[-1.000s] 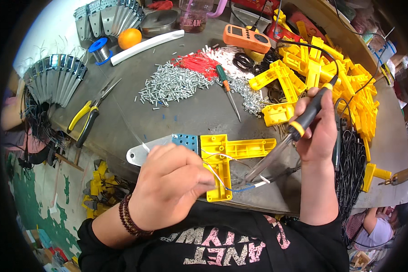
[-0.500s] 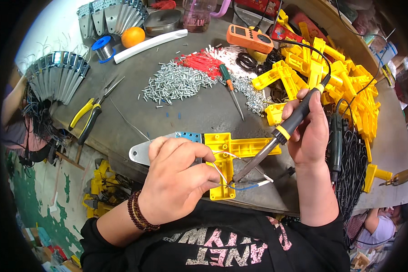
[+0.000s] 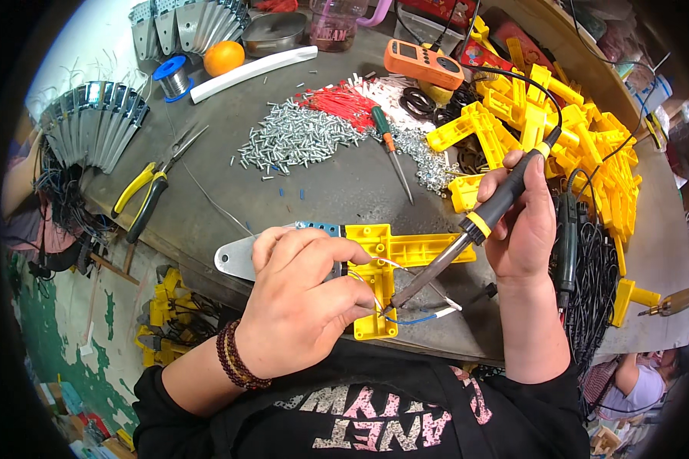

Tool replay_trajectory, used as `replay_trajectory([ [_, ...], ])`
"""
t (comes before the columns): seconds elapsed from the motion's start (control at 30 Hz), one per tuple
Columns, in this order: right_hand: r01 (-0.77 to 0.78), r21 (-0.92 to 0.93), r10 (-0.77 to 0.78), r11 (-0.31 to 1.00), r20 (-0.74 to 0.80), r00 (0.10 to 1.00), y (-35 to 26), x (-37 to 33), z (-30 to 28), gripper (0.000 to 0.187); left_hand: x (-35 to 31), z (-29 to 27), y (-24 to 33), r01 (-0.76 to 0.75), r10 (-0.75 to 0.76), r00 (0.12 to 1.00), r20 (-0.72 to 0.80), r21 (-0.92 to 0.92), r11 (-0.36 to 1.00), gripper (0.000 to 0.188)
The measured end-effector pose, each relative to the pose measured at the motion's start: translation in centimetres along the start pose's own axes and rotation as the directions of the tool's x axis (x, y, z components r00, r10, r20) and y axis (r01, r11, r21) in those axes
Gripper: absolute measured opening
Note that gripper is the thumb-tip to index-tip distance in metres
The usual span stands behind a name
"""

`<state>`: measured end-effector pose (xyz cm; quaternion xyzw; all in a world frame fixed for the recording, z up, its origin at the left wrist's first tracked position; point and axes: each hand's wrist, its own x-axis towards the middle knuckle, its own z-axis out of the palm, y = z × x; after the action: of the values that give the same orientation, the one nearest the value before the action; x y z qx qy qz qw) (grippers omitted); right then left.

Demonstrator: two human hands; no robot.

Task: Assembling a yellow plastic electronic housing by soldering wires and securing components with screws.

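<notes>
My right hand (image 3: 517, 229) is wrapped round the black handle of a soldering iron (image 3: 430, 277), which slants down to the left. Its tip is at the thin wire ends by my left fingertips, over a yellow plastic housing (image 3: 429, 247). My left hand (image 3: 298, 298) is closed in a pinch on a thin wire at the housing's edge; the fingers partly hide it. From the joint a blue wire (image 3: 415, 320) runs right to a white sleeve (image 3: 445, 311). Beneath my left hand lies a grey metal blade (image 3: 234, 260), joined to the housing.
Pliers (image 3: 157, 183), a solder spool (image 3: 174, 79), an orange (image 3: 224, 57) and heaped screws (image 3: 298, 141) lie beyond. A screwdriver (image 3: 394, 157) rests mid-table. Yellow housings (image 3: 551, 115) and black cables (image 3: 593, 275) crowd the right. The iron's cord (image 3: 524, 79) arches overhead.
The soldering iron's tip has shifted slightly left and down, closer to my left fingertips. The blue wire has moved a little lower. Both hands keep their grip.
</notes>
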<state>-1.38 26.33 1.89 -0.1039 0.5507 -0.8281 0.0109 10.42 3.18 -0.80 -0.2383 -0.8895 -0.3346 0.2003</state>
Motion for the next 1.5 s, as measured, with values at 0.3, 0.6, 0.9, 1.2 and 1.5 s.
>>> replay_trajectory([
  [0.3, -0.011, -0.007, 0.011, 1.0, -0.001, 1.0, 0.0, 0.2, -0.1, 0.033, -0.1, -0.2, -0.7, -0.029, 0.028, 0.993, -0.11, -0.009, 1.0, 0.019],
  [0.6, 0.252, 0.022, -0.25, 0.968, -0.06, 0.966, -2.1, 0.5, -2.3, 0.03, 3.4, -0.2, -5.6, 0.142, -0.082, 0.982, -0.171, 0.375, 0.916, 0.06],
  [0.9, 0.599, -0.706, -0.605, 0.377, 0.302, 0.737, -3.1, 15.7, -5.8, 0.016, 0.7, 0.3, -3.6, 0.182, -0.212, 0.961, -0.175, -0.173, 0.968, 0.025],
  [1.2, 0.143, -0.962, 0.48, 0.233, 0.242, 0.843, -7.6, 3.7, -0.1, 0.03, 2.1, -1.3, -1.4, -0.127, 0.123, 0.967, 0.222, 0.007, 0.992, 0.021],
  [1.5, 0.305, -0.712, 0.171, 0.633, 0.513, 0.841, -3.5, -4.4, -2.5, 0.021, 2.1, 1.0, -1.8, -0.118, 0.136, 0.986, 0.097, -0.17, 0.978, 0.014],
])
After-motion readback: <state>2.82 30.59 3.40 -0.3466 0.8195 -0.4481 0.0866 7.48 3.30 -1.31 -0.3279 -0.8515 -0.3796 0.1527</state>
